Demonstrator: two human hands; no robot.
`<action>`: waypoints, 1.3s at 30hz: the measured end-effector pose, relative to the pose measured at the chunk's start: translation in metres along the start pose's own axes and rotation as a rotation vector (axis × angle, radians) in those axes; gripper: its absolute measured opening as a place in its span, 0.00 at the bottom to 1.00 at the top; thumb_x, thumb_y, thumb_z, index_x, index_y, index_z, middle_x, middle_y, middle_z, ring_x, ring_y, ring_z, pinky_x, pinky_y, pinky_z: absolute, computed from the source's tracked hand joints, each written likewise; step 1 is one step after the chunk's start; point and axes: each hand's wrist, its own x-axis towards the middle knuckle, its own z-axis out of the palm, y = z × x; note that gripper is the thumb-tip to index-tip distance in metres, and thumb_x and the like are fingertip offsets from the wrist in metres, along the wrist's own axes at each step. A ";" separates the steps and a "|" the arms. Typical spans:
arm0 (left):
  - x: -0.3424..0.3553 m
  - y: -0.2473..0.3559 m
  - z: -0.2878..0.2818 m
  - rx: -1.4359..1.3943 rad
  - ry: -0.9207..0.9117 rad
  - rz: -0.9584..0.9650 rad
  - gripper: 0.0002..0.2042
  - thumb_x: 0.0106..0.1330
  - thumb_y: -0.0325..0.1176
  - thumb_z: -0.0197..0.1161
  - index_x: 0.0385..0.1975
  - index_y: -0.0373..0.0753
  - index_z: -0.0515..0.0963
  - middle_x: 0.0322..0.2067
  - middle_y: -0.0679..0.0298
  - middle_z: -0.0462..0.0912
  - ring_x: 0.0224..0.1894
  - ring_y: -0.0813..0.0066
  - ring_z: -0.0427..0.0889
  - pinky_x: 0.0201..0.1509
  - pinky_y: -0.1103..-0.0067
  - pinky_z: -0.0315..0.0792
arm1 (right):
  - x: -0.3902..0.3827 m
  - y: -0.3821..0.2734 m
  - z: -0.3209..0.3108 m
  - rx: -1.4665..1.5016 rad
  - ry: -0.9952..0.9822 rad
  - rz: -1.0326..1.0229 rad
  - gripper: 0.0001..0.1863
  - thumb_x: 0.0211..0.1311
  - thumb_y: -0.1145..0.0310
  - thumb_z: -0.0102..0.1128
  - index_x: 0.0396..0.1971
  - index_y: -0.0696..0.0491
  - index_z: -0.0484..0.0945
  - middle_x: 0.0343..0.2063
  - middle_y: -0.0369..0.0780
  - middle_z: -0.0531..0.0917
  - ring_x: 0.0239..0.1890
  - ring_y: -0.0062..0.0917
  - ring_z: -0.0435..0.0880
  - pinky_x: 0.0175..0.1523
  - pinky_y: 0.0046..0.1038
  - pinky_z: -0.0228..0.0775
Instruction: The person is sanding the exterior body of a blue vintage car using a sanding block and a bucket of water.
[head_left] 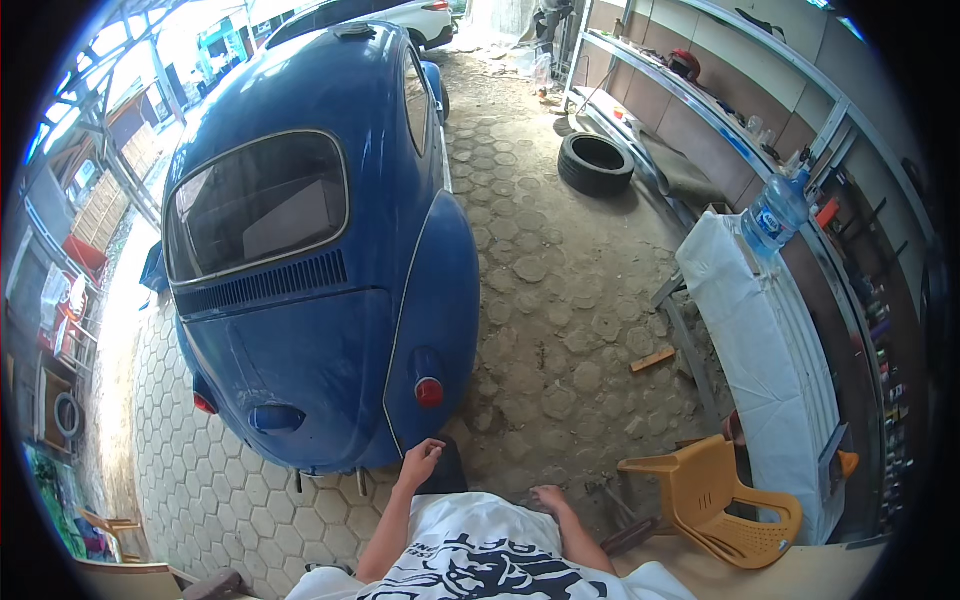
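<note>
My left hand (425, 458) is held forward at waist height, near the rear bumper of a blue rounded car (280, 360), its fingers curled together; whether anything is in them is too small to tell. Beside the car's red right tail light (429, 393), the rear fender (440, 290) curves down. My right hand (550, 497) hangs lower by my side, fingers loosely bent and apart, with nothing visible in it. It is left of a tan plastic chair (715, 485).
A tyre (595, 145) lies on the paving (540, 320) by a metal shelf rack (680, 70). A water jug (775, 215) stands on a white-covered bench (750, 340) at right, near a wood scrap (652, 360). A white car (432, 20) stands beyond; red chairs (78, 270) are at left.
</note>
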 end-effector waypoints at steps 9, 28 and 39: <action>-0.001 0.111 -0.015 -0.086 0.092 0.298 0.10 0.67 0.31 0.57 0.44 0.37 0.80 0.36 0.58 0.84 0.37 0.68 0.82 0.43 0.75 0.74 | -0.041 -0.113 -0.008 0.107 0.052 -0.183 0.19 0.59 0.53 0.59 0.46 0.50 0.81 0.38 0.33 0.84 0.41 0.21 0.82 0.40 0.29 0.72; 0.209 0.260 -0.059 0.033 0.225 0.540 0.08 0.66 0.30 0.57 0.41 0.38 0.81 0.37 0.59 0.81 0.36 0.65 0.80 0.41 0.74 0.74 | -0.020 -0.474 -0.134 -0.276 0.217 -0.869 0.14 0.62 0.66 0.60 0.44 0.56 0.81 0.37 0.43 0.86 0.41 0.29 0.86 0.48 0.28 0.76; 0.353 0.393 -0.131 0.075 0.294 0.520 0.09 0.67 0.31 0.57 0.43 0.40 0.81 0.37 0.59 0.81 0.37 0.64 0.81 0.43 0.72 0.74 | 0.053 -0.640 -0.166 -0.485 0.061 -0.986 0.16 0.62 0.64 0.59 0.46 0.57 0.79 0.39 0.45 0.85 0.42 0.33 0.85 0.49 0.31 0.75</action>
